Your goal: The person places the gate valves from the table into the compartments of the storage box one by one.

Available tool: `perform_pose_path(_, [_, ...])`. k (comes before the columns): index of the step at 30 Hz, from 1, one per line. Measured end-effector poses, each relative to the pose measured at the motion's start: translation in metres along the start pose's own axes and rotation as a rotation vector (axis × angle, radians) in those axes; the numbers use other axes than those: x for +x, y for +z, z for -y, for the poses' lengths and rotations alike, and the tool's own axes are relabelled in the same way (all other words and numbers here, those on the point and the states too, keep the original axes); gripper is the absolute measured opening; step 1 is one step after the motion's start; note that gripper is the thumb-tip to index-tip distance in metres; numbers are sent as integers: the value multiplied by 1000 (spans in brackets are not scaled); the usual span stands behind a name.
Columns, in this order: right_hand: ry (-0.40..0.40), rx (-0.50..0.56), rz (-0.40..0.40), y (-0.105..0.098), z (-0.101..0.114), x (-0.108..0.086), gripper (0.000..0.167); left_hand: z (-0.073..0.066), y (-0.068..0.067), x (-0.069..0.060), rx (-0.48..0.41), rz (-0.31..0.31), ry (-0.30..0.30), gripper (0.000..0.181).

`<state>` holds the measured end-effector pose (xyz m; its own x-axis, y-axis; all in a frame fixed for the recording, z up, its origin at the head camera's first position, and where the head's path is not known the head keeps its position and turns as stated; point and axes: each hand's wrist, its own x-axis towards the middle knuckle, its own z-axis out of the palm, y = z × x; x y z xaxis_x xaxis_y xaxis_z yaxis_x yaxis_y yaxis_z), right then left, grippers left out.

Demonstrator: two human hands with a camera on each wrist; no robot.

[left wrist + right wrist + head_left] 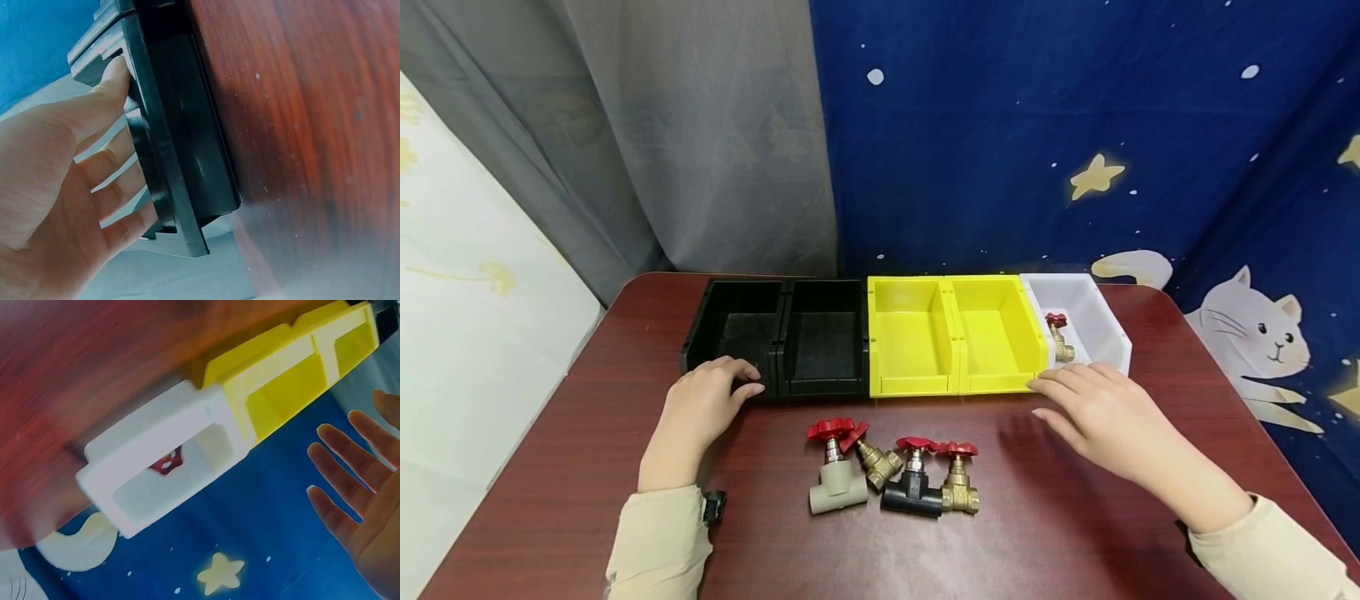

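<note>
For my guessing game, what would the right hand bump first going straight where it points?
The right hand would probably meet the yellow bin beside the white bin, though depth is unclear.

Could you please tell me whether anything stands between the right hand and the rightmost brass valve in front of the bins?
Nothing visible does: in the head view, only tabletop shows between the right hand and that brass valve. The black valve sits close beside it, but on the side away from that hand.

Reddish-brown, wood-grained bench (760,550); towards its far edge, black bins (823,387), yellow bins (917,385), white bin (1099,327); red-handled valves (837,485), bodies grey, black and brass-coloured; blue curtain (970,150), yellow-starred.
</note>
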<state>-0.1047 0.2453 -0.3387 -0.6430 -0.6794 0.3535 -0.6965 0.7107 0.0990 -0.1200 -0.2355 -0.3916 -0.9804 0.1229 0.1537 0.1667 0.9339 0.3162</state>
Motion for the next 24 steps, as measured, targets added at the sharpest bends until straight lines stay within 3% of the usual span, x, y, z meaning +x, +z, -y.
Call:
perform_pose_path(9, [-21,47,49,9,20,2,37,1,1,0,-3,5,-1,15])
perform_pose_path(19, [-59,99,3,19,39,6,37,1,0,1,0,12,-11,15])
perform_pose_path(24, [-69,103,23,23,47,8,40,1,1,0,-6,8,-15,15])
